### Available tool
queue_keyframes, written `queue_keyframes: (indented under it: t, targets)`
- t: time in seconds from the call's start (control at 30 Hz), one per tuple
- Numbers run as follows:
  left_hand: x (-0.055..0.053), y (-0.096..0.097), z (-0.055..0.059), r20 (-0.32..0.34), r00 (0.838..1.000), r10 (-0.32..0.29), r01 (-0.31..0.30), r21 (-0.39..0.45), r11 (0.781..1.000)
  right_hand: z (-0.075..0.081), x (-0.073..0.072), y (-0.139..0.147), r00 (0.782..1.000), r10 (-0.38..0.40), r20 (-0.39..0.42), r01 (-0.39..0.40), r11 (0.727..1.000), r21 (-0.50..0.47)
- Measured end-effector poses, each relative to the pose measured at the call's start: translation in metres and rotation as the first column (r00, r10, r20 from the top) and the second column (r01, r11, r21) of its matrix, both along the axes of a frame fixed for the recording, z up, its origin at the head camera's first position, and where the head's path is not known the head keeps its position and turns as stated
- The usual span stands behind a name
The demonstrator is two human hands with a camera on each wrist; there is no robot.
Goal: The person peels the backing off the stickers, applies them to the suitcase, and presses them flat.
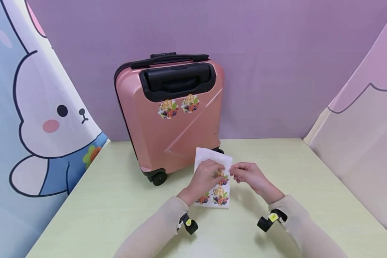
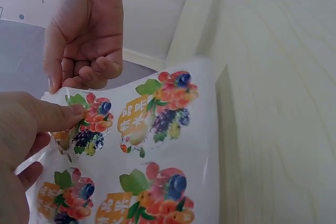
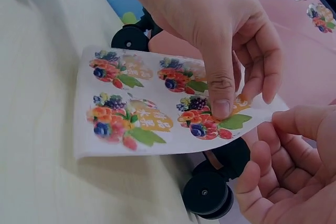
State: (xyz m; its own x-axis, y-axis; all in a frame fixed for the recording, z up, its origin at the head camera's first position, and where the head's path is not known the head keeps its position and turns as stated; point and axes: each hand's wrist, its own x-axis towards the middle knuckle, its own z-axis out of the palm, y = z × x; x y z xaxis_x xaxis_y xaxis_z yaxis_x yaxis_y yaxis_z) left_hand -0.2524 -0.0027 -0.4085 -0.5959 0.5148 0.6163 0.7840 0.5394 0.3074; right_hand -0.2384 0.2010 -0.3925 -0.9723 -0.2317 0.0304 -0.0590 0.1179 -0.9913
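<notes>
A white sheet of fruit stickers (image 1: 203,154) is held up in front of the pink suitcase (image 1: 180,138). My left hand (image 1: 205,178) pinches it, the thumb lying over one sticker in the right wrist view. At the sheet's right edge, my right hand (image 1: 251,176) pinches the corner between thumb and forefinger, its other fingers curled loosely. Several printed stickers, such as a fruit sticker (image 2: 170,182) low on the sheet, show in the left wrist view. Two matching stickers, a left one (image 1: 168,109) and a right one (image 1: 190,104), are on the suitcase below its handle recess.
The suitcase stands upright on the pale wooden table (image 1: 116,215), against a purple backdrop (image 1: 277,71). Its black wheel (image 1: 159,178) rests near the sheet's left. A cartoon rabbit curtain (image 1: 35,107) hangs at left, another printed curtain (image 1: 367,143) at right.
</notes>
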Motion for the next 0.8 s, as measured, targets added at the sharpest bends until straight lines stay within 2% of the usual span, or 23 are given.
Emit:
queue_keyframes:
  t: [0.3,0.8]
  targets:
    - [0.0020,-0.0026,0.0030,0.105,0.994,0.032,-0.027,-0.043,0.999,-0.0023,-0.0021,-0.0017,1.000,-0.017,-0.024,0.018,1.000,0.025]
    - [-0.0004,-0.0019,0.0000,0.091,0.996,0.020,-0.015,-0.062,0.998,-0.0066,-0.0041,-0.0045,0.997,-0.061,-0.052,0.066,0.995,0.081]
